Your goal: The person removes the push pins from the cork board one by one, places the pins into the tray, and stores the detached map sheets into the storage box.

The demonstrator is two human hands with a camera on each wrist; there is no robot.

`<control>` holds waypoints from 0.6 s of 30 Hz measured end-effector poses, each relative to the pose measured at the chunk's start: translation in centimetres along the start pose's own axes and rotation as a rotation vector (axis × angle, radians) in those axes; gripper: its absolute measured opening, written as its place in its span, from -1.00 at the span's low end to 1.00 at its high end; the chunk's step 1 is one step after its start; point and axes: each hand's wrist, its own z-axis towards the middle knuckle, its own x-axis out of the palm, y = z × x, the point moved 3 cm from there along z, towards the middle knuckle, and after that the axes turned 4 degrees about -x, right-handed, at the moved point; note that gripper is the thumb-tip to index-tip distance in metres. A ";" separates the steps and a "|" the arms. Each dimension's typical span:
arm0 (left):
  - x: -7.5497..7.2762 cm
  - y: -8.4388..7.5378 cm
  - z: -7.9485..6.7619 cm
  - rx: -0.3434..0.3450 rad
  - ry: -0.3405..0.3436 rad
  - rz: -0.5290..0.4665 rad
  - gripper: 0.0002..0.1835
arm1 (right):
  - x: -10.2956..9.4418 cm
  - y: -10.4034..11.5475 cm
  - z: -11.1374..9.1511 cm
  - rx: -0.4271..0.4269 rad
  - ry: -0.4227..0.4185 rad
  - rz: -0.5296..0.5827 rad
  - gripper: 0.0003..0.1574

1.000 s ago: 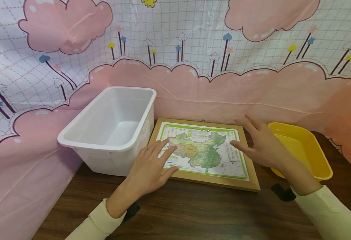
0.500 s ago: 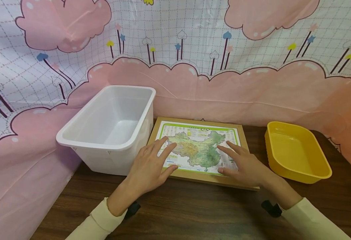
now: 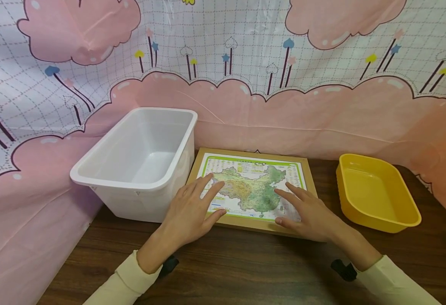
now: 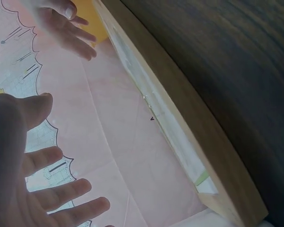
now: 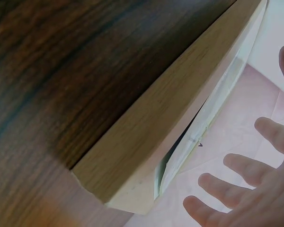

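Note:
A map sheet [image 3: 257, 188] with a green border lies on a shallow wooden board with raised edges [image 3: 253, 223], on the dark table. My left hand [image 3: 190, 212] hovers over the board's left part, fingers spread, holding nothing. Over its right part is my right hand [image 3: 310, 214], also spread, with nothing in it. In the left wrist view the left fingers [image 4: 66, 194] stand apart above the wooden edge [image 4: 180, 104]. The right wrist view shows the right fingers [image 5: 241, 175] clear of the board's side [image 5: 151, 113], with a dark gap under the sheet's near edge.
A deep white plastic tub [image 3: 143, 186] stands at the left, right against the board. To the right sits a shallow yellow tray [image 3: 375, 190]. A pink patterned cloth [image 3: 322, 114] hangs behind as a backdrop. Dark wooden tabletop [image 3: 246, 271] shows in front.
My right hand has come from near the yellow tray leftward and down over the map's right part. The left hand has stayed almost in place. The board, tub and tray have not moved.

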 end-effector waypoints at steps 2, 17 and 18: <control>0.3 0.1 0.0 -0.002 0.019 0.001 -0.30 | -0.1 0.0 0.1 0.006 0.005 -0.001 0.02; 4.9 0.8 -2.5 -0.086 0.508 -0.045 -0.33 | -0.5 0.0 0.8 0.025 0.013 -0.018 0.04; 5.0 0.8 -2.6 -0.088 0.529 -0.051 -0.34 | -0.6 0.0 0.9 0.026 0.010 -0.018 0.04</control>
